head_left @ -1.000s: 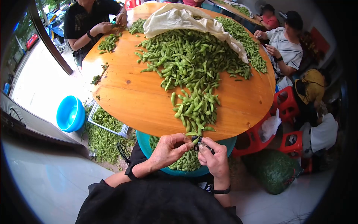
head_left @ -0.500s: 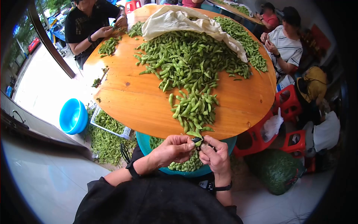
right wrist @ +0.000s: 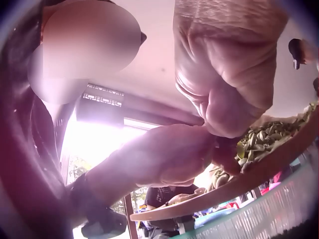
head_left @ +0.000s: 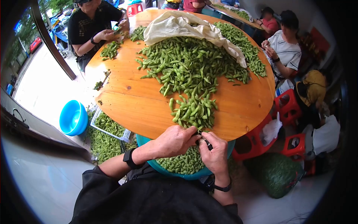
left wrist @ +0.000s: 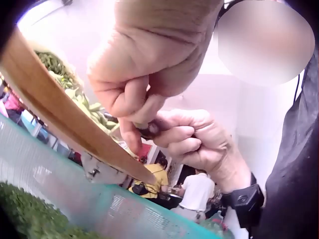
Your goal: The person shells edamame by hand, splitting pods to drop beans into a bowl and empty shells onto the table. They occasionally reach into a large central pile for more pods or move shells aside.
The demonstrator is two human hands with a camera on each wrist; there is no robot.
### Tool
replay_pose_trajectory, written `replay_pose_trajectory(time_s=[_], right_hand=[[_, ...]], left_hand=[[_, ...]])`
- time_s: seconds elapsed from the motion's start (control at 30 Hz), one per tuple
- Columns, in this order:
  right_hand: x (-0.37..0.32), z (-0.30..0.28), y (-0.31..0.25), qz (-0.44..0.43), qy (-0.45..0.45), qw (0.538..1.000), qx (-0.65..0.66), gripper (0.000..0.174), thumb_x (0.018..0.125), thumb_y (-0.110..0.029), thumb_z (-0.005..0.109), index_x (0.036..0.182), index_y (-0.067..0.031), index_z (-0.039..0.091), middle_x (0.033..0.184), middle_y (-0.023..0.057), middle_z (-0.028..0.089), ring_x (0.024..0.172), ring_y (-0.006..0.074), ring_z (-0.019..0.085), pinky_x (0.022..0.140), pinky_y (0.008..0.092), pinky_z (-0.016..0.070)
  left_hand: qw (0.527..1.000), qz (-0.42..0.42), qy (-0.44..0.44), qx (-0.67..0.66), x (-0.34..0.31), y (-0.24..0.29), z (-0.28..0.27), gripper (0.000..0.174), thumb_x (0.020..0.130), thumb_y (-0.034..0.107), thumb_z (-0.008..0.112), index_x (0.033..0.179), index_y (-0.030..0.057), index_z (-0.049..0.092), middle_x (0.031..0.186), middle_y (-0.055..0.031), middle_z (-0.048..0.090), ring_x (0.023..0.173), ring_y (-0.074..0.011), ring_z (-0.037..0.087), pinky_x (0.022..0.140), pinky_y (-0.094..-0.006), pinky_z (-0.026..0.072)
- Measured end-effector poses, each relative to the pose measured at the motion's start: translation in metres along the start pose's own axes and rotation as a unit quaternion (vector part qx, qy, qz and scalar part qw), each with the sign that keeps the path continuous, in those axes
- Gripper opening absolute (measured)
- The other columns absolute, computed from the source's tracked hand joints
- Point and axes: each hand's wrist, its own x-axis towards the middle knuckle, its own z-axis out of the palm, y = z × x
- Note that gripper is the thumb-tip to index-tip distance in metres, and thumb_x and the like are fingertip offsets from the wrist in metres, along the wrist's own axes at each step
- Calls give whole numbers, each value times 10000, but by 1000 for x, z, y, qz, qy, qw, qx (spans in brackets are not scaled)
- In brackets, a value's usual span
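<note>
My left hand (head_left: 175,141) and right hand (head_left: 215,151) meet over the near edge of the wooden table (head_left: 149,112). The left one has its fingers bent in a pinch around a green soybean pod (left wrist: 142,125); only a sliver of it shows in the left wrist view. My right hand grips a small black tool (head_left: 209,146), most of it hidden by the fingers. Just beyond the fingertips, loose pods (head_left: 194,110) trail down from a large heap (head_left: 186,63). Below the hands, a teal basin (head_left: 143,141) holds many shelled green beans (head_left: 182,162).
A cream cloth (head_left: 190,28) drapes over the heap. Blue basins (head_left: 73,118) stand on the floor at left, by a white crate (head_left: 112,130) and discarded pods (head_left: 106,147). Red stools (head_left: 287,104) and a full green bag (head_left: 274,174) are at right. Other people sit around the table.
The left hand has moved forward and right, closer to the right hand, covering the pod that showed between them earlier. The right hand keeps its grip on the black tool.
</note>
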Motion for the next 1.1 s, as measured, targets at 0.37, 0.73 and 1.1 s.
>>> replay_pose_trajectory(time_s=[0.37, 0.73, 1.1], right_hand=[[4, 20, 8, -89, 101, 983, -128, 188, 849, 25, 585, 1029, 57, 629, 810, 166, 603, 719, 343, 626, 619, 383, 492], [3, 11, 15, -71, 170, 980, -72, 188, 870, -16, 588, 1034, 69, 624, 779, 154, 598, 673, 281, 635, 593, 359, 503], [-13, -14, 14, 221, -49, 861, 454, 267, 984, -19, 508, 1221, 79, 580, 698, -28, 473, 546, 36, 386, 454, 200, 306]], left_hand=[[893, -180, -48, -410, 2, -7, 6, 227, 1009, 141, 460, 1102, -33, 572, 702, 22, 530, 621, -47, 485, 549, -231, 406], [766, -214, 33, -606, -3, 9, 38, 186, 1011, 206, 547, 1045, 31, 602, 711, 16, 533, 575, -62, 449, 502, -226, 351], [801, -256, 60, -539, -9, 15, 20, 133, 915, 121, 706, 834, 45, 633, 640, 29, 542, 527, -29, 421, 447, -200, 301]])
